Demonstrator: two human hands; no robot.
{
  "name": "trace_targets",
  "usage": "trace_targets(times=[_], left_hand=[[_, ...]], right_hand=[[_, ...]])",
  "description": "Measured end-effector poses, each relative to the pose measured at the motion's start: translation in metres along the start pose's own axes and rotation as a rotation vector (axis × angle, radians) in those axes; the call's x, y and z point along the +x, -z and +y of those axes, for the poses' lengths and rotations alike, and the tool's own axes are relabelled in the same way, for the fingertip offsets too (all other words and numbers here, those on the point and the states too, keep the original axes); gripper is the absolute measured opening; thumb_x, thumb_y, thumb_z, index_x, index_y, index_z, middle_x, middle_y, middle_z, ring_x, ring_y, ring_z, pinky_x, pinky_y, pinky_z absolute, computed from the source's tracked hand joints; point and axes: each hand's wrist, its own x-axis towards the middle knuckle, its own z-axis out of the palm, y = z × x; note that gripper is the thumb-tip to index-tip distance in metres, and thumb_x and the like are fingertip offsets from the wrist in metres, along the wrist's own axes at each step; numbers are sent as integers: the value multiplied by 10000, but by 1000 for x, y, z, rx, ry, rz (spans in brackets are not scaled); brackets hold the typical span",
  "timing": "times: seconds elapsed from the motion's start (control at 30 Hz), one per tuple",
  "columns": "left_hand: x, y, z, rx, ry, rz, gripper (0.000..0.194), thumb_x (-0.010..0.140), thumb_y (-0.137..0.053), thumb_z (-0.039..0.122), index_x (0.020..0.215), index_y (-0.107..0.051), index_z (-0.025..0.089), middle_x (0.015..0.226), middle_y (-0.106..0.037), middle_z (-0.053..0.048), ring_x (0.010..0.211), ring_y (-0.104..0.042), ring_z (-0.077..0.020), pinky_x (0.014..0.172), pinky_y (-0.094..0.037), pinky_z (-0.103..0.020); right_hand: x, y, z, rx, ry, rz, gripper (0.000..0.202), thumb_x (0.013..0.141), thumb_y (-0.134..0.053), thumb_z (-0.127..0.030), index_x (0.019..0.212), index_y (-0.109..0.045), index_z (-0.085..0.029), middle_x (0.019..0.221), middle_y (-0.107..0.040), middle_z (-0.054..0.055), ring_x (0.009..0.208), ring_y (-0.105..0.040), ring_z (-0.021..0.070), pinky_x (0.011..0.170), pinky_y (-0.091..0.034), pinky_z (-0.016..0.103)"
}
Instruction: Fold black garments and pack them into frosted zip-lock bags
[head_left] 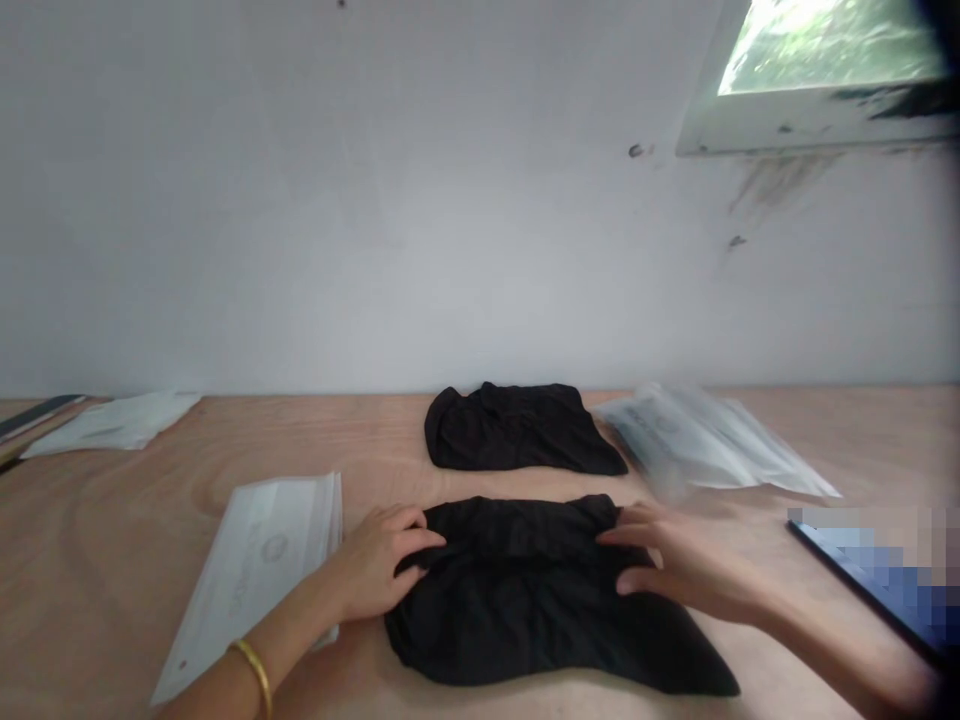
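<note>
A piece of black fabric (525,600) lies spread in front of me, its kind not clear from its shape. My left hand (382,560) rests on its left edge, thumb and fingers apart. Over on the right side, my right hand (667,560) touches the cloth with fingers stretched and the thumb held away from them. Neither hand visibly pinches the fabric. Behind it lies a second black fabric piece (517,430), bunched along its top. Under and beside my left forearm is a stack of whitish printed plastic bags (262,545).
More translucent plastic bags (697,440) lie at the back right. A dark-edged device, its screen (885,570) blurred out, sits at the right edge. White sheets (112,422) and a dark strip (37,415) are at the far left. A wall (375,200) closes off the wooden table (97,560).
</note>
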Motion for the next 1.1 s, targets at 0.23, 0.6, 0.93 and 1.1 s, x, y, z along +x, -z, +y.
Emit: trace_targets(times=[0.23,0.6,0.93,1.1], left_hand=[[41,7,-10,86,121,58,213,759,-696,321,898,-661,163,925,-641,-56,902,-594,-224,808,-466,-319],[-51,-25,40,162,-52,-11,287,821,-673,263,1088,-590,197,1124,-631,-77,1050,-580,-256,917,-469,-392],[-18,-30,45,457,-129,204,230,940,-446,112,1071,-617,193,1116,-665,-79,1041,-578,-250,937,-415,-480],[21,-45,91,86,-72,381,508,811,-650,90,1260,-519,286,1389,-503,-45,1310,-375,-262,1114,-185,-507]], right_hand=[[49,-6,12,22,-31,62,284,753,-635,-251,1030,-698,-253,994,-712,35,979,-631,250,859,-478,350],[-70,-14,-13,-76,-28,75,157,831,-574,-281,912,-707,-300,1016,-663,66,949,-610,262,826,-484,394],[-12,-69,-149,-38,117,50,575,799,-591,-180,1360,-474,-233,1330,-576,105,1192,-519,307,981,-424,489],[-40,-75,-142,-19,92,150,292,830,-559,-175,1116,-603,-211,1164,-657,94,1087,-593,264,943,-463,438]])
